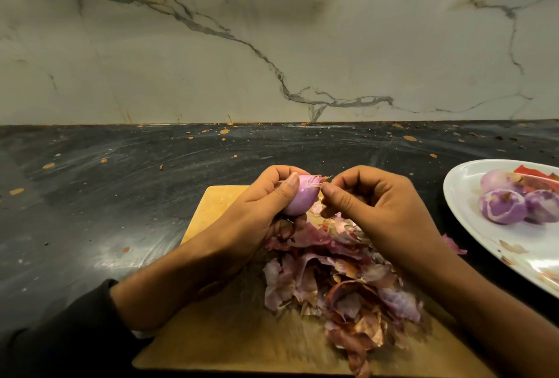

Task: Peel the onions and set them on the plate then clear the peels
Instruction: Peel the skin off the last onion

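My left hand grips a pale purple onion above the wooden cutting board. My right hand pinches a thin strip of dry skin at the onion's tip, its fingers closed on it. A heap of purple and brown onion peels lies on the board under both hands. To the right stands a white plate holding three peeled onions side by side.
The board rests on a dark, smeared counter spattered with orange specks. A marble wall rises behind it. Red pieces lie at the plate's far side. One loose peel lies on the counter beside the plate.
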`<state>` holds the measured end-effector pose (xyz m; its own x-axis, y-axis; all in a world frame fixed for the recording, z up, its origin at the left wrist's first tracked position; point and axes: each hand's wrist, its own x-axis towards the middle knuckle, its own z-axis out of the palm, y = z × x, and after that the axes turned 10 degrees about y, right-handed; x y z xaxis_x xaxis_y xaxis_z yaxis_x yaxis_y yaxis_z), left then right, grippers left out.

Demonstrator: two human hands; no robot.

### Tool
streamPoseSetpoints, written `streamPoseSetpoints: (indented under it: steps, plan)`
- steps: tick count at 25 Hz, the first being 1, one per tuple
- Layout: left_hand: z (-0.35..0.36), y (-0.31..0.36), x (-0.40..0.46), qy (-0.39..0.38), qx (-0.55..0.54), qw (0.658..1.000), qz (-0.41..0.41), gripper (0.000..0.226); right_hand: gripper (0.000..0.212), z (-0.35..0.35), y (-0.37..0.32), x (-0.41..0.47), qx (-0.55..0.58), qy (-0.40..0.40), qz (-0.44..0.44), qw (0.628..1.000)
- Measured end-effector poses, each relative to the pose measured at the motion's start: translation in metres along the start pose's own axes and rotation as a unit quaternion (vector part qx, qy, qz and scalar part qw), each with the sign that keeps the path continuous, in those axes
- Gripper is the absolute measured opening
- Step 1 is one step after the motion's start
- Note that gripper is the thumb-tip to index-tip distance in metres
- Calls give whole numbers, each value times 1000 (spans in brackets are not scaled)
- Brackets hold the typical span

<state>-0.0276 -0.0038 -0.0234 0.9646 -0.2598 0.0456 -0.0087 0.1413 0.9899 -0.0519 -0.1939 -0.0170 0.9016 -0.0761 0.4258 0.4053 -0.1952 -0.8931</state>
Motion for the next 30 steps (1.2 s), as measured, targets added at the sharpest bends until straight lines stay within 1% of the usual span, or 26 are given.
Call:
streamPoseSetpoints:
  steps: [3, 6, 11, 14, 19, 21, 25, 30]
  plan:
    - [0, 1, -2, -11, 33, 999, 14, 36, 8, 0, 3, -1, 3, 4, 6, 1000]
    - [2, 3, -5, -20, 52, 998, 25, 43, 3, 0, 3, 0, 7, 20, 2, 1000]
    - [2, 2, -4, -25, 45, 998, 25, 43, 9, 0, 4, -1, -5, 46, -45, 998]
    - [1, 1, -4, -33, 35, 999, 16, 42, 11, 1, 3, -1, 6, 52, -57, 997]
    - [-1, 0, -4, -41, 39, 998, 12, 39, 11, 0, 5, -2, 0, 46, -80, 996]
    - [-1, -1, -4, -42, 42, 998, 14, 40, 12, 0, 6, -1, -18, 49, -96, 994]
    - [-1, -2, -3, -39, 53, 998, 22, 41, 15, 0, 8, 0, -16, 45, -116, 992]
    - [-2, -4, -2, -28, 67, 997, 22, 41, 16, -1, 12, 2, -54, 36, -143, 988]
